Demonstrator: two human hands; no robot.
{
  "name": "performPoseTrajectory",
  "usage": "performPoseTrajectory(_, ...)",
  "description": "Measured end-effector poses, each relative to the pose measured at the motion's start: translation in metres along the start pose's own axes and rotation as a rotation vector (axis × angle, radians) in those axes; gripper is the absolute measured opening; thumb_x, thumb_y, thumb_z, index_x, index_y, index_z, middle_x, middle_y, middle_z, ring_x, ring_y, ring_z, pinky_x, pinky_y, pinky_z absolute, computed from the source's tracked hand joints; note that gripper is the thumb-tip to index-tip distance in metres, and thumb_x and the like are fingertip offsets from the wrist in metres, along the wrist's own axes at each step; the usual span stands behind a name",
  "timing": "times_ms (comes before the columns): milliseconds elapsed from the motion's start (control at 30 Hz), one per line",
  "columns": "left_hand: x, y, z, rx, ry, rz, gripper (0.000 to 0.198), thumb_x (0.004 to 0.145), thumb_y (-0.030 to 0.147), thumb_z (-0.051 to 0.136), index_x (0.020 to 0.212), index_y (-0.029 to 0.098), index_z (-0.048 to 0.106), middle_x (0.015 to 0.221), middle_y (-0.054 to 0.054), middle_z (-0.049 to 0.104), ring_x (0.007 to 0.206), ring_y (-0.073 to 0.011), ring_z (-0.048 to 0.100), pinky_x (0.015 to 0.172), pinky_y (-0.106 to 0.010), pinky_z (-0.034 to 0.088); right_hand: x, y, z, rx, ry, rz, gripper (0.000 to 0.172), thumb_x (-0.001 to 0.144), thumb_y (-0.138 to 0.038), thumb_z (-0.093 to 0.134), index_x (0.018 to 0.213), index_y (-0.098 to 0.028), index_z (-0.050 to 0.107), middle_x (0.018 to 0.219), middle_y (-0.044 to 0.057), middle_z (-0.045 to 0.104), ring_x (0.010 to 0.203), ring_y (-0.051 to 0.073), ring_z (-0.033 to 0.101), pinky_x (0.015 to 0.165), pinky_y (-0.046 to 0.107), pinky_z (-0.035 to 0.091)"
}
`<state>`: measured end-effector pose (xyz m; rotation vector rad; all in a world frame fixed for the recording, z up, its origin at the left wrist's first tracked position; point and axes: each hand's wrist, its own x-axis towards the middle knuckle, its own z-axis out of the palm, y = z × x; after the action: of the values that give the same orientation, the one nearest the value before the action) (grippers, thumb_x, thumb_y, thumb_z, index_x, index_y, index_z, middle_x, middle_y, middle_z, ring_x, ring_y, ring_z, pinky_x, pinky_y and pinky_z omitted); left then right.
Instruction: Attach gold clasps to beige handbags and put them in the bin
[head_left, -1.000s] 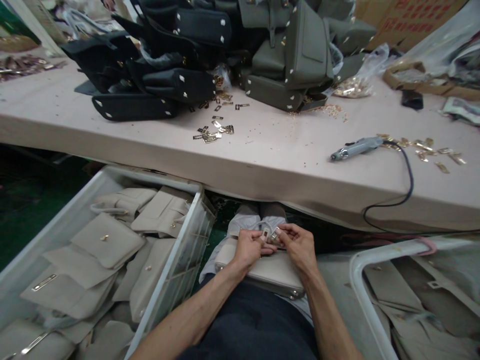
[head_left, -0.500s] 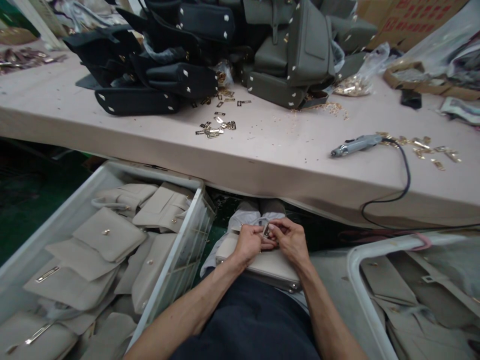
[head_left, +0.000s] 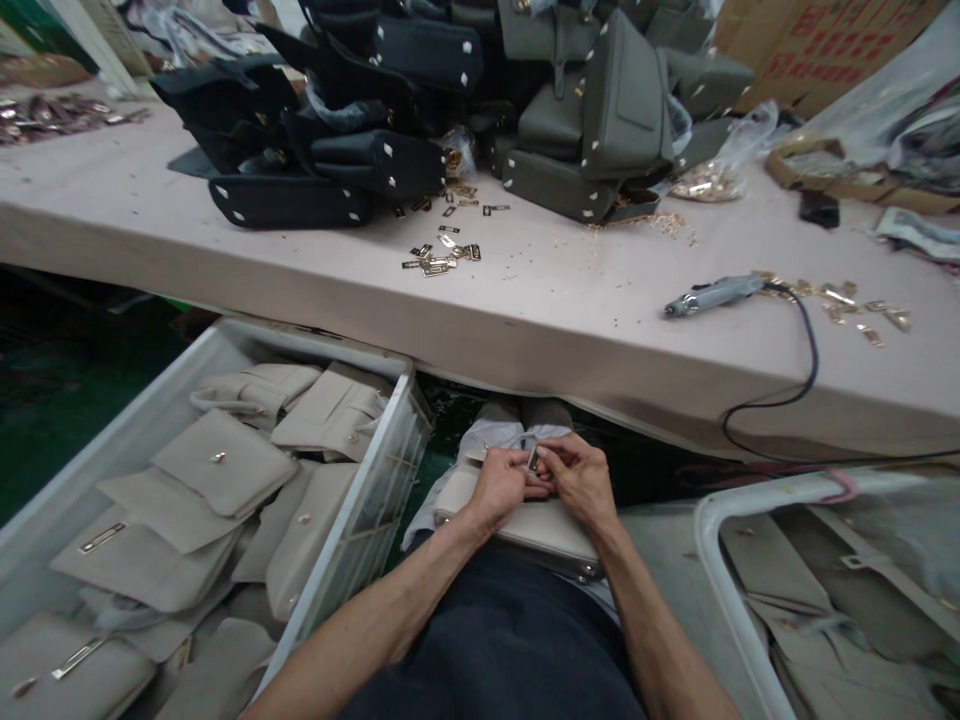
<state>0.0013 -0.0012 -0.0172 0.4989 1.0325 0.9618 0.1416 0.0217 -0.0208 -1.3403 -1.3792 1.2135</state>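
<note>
A beige handbag (head_left: pixel 540 530) lies across my lap, below the table edge. My left hand (head_left: pixel 499 487) and my right hand (head_left: pixel 577 480) meet over its top. Their fingertips pinch a small metal fitting (head_left: pixel 532 460) between them, right at the bag's upper edge. Both hands are closed in a pinch. My forearms run down to the bottom of the view.
A clear bin (head_left: pixel 360 500) at my left holds several beige bags. A white-rimmed bin (head_left: pixel 720 560) at my right holds more. On the pink table (head_left: pixel 555 300) lie black and olive bags, loose gold fittings (head_left: pixel 439 255) and a corded electric screwdriver (head_left: pixel 709 296).
My hands have drawn closer together over the bag, and the fitting is now pinched between both. The view has shifted slightly.
</note>
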Motion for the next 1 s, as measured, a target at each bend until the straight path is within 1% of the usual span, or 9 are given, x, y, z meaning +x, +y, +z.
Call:
performPoseTrajectory(100,-0.0003,-0.0003,-0.0008,0.001,0.002,0.008,0.019,0.064,0.019,0.073,0.078,0.007,0.073,0.073,-0.011,0.072,0.065,-0.0227,0.074,0.066,-0.033,0.063,0.0,-0.0009,0.0011,-0.023,-0.004,0.011,0.028,0.084,-0.046,0.075,0.093,-0.02,0.077,0.083,0.007,0.069,0.062,0.019,0.066,0.056,0.031,0.059)
performPoseTrajectory(233,-0.0001,-0.0011,-0.0015,0.018,0.004,0.024,0.018,0.069,0.017,0.067,0.082,0.008,0.076,0.073,-0.011,0.073,0.065,-0.0226,0.074,0.064,-0.032,0.064,-0.0018,-0.0056,0.0019,-0.045,0.005,0.021,0.027,0.084,-0.045,0.074,0.094,-0.02,0.077,0.084,0.007,0.07,0.062,0.019,0.066,0.056,0.031,0.058)
performPoseTrajectory(333,0.0,-0.0001,0.0002,0.01,0.03,-0.002,0.018,0.071,0.015,0.066,0.082,0.008,0.077,0.07,-0.009,0.072,0.064,-0.0224,0.074,0.065,-0.033,0.065,-0.0039,-0.007,0.001,-0.091,0.021,-0.056,0.022,0.087,-0.04,0.072,0.095,-0.021,0.078,0.082,0.006,0.069,0.063,0.018,0.065,0.059,0.03,0.056)
performPoseTrajectory(433,0.0,0.0019,0.003,-0.009,0.063,-0.032,0.016,0.071,0.013,0.068,0.082,0.007,0.077,0.07,-0.01,0.072,0.062,-0.0227,0.073,0.068,-0.037,0.065,-0.0057,-0.0059,-0.0007,-0.162,0.045,-0.154,0.017,0.089,-0.035,0.068,0.094,-0.022,0.078,0.085,0.006,0.069,0.069,0.018,0.065,0.064,0.03,0.055)
performPoseTrajectory(533,0.0008,0.0025,0.0041,-0.019,0.063,-0.05,0.014,0.069,0.014,0.073,0.08,0.006,0.075,0.07,-0.011,0.072,0.062,-0.0233,0.073,0.071,-0.04,0.065,-0.0066,-0.005,-0.0013,-0.184,0.057,-0.184,0.015,0.09,-0.031,0.067,0.095,-0.022,0.078,0.088,0.006,0.069,0.073,0.018,0.066,0.066,0.03,0.054)
performPoseTrajectory(633,0.0022,0.0,0.002,-0.019,0.044,-0.038,0.016,0.068,0.019,0.077,0.079,0.007,0.074,0.07,-0.011,0.072,0.067,-0.0247,0.074,0.07,-0.039,0.065,-0.0065,-0.005,0.0002,-0.165,0.046,-0.171,0.014,0.089,-0.031,0.068,0.094,-0.022,0.078,0.087,0.006,0.068,0.071,0.018,0.065,0.065,0.03,0.054)
performPoseTrajectory(767,0.0024,-0.0046,-0.0024,0.013,-0.006,0.016,0.023,0.072,0.029,0.077,0.081,0.008,0.074,0.073,-0.011,0.073,0.072,-0.0265,0.075,0.069,-0.037,0.065,-0.0054,-0.0043,0.0031,-0.097,0.051,-0.087,0.018,0.087,-0.037,0.071,0.092,-0.021,0.077,0.083,0.006,0.068,0.064,0.017,0.065,0.059,0.03,0.056)
performPoseTrajectory(900,0.0008,-0.0056,-0.0043,0.059,-0.033,0.049,0.031,0.075,0.039,0.078,0.082,0.008,0.073,0.073,-0.012,0.073,0.072,-0.0274,0.076,0.07,-0.039,0.065,-0.0041,-0.0051,0.0043,-0.052,0.061,-0.034,0.023,0.085,-0.042,0.075,0.091,-0.02,0.078,0.083,0.007,0.069,0.062,0.019,0.067,0.056,0.031,0.057)
performPoseTrajectory(1000,0.001,-0.0063,-0.0045,0.082,-0.04,0.065,0.034,0.076,0.041,0.078,0.085,0.009,0.074,0.076,-0.012,0.073,0.069,-0.0266,0.075,0.068,-0.038,0.065,-0.0039,-0.0056,0.0037,-0.079,0.08,-0.025,0.025,0.084,-0.044,0.075,0.09,-0.019,0.078,0.084,0.008,0.07,0.063,0.02,0.068,0.058,0.031,0.057)
